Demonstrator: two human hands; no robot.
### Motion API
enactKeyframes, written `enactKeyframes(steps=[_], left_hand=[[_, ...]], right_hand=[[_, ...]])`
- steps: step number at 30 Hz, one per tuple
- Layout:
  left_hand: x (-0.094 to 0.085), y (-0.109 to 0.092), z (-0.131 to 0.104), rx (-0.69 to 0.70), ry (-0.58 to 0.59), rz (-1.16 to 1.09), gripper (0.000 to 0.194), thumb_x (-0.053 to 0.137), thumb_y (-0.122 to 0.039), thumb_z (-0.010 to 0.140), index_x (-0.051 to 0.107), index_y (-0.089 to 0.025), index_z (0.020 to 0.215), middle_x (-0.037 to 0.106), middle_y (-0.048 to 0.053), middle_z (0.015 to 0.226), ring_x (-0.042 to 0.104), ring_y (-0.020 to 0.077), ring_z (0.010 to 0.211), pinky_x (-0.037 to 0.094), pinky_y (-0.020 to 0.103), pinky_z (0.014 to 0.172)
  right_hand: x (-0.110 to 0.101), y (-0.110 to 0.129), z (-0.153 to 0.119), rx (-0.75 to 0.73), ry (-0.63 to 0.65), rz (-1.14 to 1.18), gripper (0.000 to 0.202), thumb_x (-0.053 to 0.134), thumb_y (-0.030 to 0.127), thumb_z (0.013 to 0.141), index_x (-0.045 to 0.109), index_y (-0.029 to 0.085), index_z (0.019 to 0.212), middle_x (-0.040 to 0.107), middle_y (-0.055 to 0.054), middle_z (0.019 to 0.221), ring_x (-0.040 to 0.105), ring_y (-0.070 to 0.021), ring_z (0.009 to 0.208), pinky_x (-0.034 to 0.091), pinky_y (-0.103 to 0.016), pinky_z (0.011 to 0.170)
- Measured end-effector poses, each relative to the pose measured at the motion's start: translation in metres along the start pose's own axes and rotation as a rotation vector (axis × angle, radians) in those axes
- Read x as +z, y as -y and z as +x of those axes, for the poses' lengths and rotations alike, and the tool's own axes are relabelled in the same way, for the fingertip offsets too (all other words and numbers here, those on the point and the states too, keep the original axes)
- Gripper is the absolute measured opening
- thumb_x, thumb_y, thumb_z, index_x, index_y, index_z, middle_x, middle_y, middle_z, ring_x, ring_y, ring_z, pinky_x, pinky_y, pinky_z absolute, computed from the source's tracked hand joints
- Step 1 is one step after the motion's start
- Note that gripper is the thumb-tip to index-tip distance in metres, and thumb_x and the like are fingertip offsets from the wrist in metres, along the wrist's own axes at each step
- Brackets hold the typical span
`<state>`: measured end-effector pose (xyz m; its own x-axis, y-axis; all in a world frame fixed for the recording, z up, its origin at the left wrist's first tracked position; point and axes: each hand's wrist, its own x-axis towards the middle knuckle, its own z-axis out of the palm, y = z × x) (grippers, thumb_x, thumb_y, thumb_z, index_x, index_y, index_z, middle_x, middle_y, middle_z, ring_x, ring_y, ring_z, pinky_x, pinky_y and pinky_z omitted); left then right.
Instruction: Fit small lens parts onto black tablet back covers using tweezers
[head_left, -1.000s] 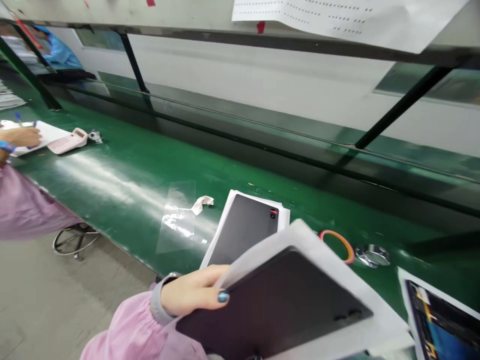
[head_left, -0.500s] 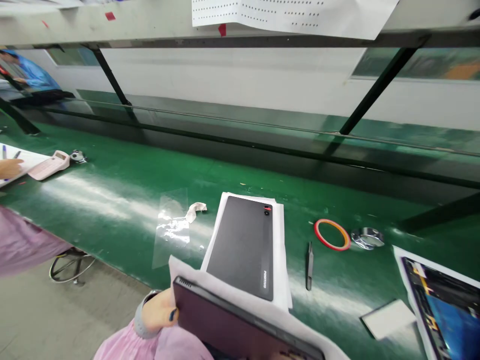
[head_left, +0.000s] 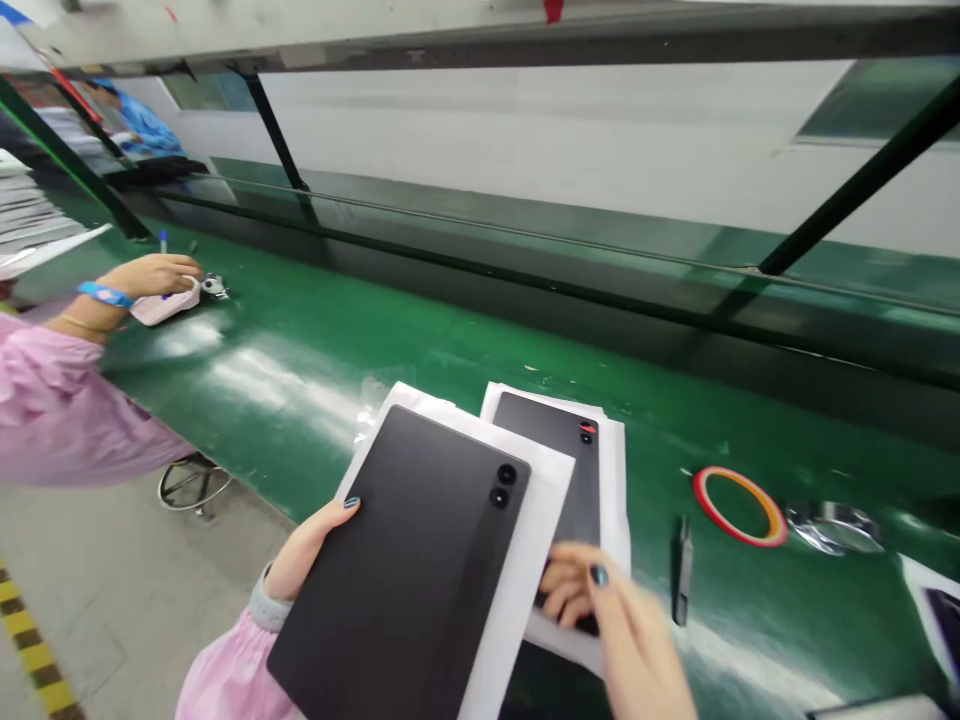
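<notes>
My left hand point(head_left: 311, 545) grips the left edge of a dark tablet point(head_left: 412, 570), its thumb on the back panel. Two round camera lenses show at the tablet's upper right, and a white sheet point(head_left: 517, 560) lies beneath it. My right hand point(head_left: 600, 610) is just right of the held sheet, fingers curled and slightly blurred, over the lower part of a second dark tablet point(head_left: 540, 425). Whether it holds anything is unclear. That second tablet lies on white sheets point(head_left: 615, 480) on the bench, with a red mark by its camera, partly covered by the held one.
On the green bench point(head_left: 420, 330) are grey tweezers point(head_left: 682, 575), a red-orange tape ring point(head_left: 739, 505) and a shiny roll point(head_left: 836, 527). At left, a co-worker's hand point(head_left: 154, 275) is over a pink calculator point(head_left: 161, 307). Another person in blue point(head_left: 150, 125) is farther back.
The tablet in my left hand has turned from edge-on to show its back and risen over the bench. My right hand has come into view. The co-worker's hand has reached over the calculator.
</notes>
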<state>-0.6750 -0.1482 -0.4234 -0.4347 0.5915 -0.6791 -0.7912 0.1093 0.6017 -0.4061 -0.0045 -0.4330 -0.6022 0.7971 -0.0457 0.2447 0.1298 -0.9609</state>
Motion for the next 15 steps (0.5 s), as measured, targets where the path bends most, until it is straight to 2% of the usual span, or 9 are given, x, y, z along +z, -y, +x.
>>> enactKeyframes(steps=[2,4,8,11,15], left_hand=[[-0.014,-0.005,-0.008,0.036,-0.090,-0.058,0.022,0.069,0.001,0.080,0.083,-0.015,0.082,0.081,0.005,0.064,0.080,0.0254,0.061,0.065,0.027,0.058],[-0.031,-0.009,-0.014,0.100,-0.200,-0.115,0.031,0.067,0.004,0.079,0.084,-0.016,0.096,0.081,0.002,0.063,0.080,0.0252,0.060,0.066,0.027,0.057],[-0.065,-0.014,-0.021,0.180,-0.364,-0.151,0.050,0.066,0.007,0.076,0.079,-0.018,0.117,0.083,0.000,0.068,0.081,0.0243,0.062,0.066,0.023,0.056],[-0.086,-0.015,-0.024,0.208,-0.399,-0.141,0.060,0.070,0.006,0.073,0.076,-0.022,0.125,0.085,-0.003,0.073,0.081,0.0234,0.064,0.067,0.022,0.059],[-0.095,-0.013,-0.030,0.245,-0.432,-0.091,0.055,0.077,-0.007,0.074,0.076,-0.021,0.127,0.085,0.001,0.075,0.083,0.0276,0.071,0.068,0.025,0.061]], right_hand=[[-0.008,0.015,0.044,-0.103,-0.028,-0.326,0.041,0.040,0.046,0.106,0.069,0.017,0.106,0.075,-0.009,0.083,0.071,-0.0201,0.065,0.058,-0.029,0.058],[-0.004,0.030,0.087,-0.155,0.005,-0.484,0.028,0.046,0.031,0.101,0.070,0.016,0.106,0.075,-0.010,0.088,0.071,-0.0219,0.070,0.059,-0.034,0.066],[0.033,0.051,0.152,-0.248,0.093,-0.681,0.022,0.052,0.009,0.096,0.072,0.013,0.104,0.074,-0.013,0.106,0.069,-0.0273,0.103,0.054,-0.046,0.095],[0.067,0.055,0.179,-0.276,0.137,-0.793,0.012,0.061,0.012,0.099,0.071,0.014,0.105,0.071,-0.011,0.115,0.065,-0.0263,0.116,0.051,-0.050,0.105],[0.100,0.050,0.197,-0.286,0.167,-0.833,0.010,0.069,0.025,0.100,0.070,0.016,0.104,0.070,-0.007,0.113,0.065,-0.0254,0.113,0.053,-0.050,0.102]])
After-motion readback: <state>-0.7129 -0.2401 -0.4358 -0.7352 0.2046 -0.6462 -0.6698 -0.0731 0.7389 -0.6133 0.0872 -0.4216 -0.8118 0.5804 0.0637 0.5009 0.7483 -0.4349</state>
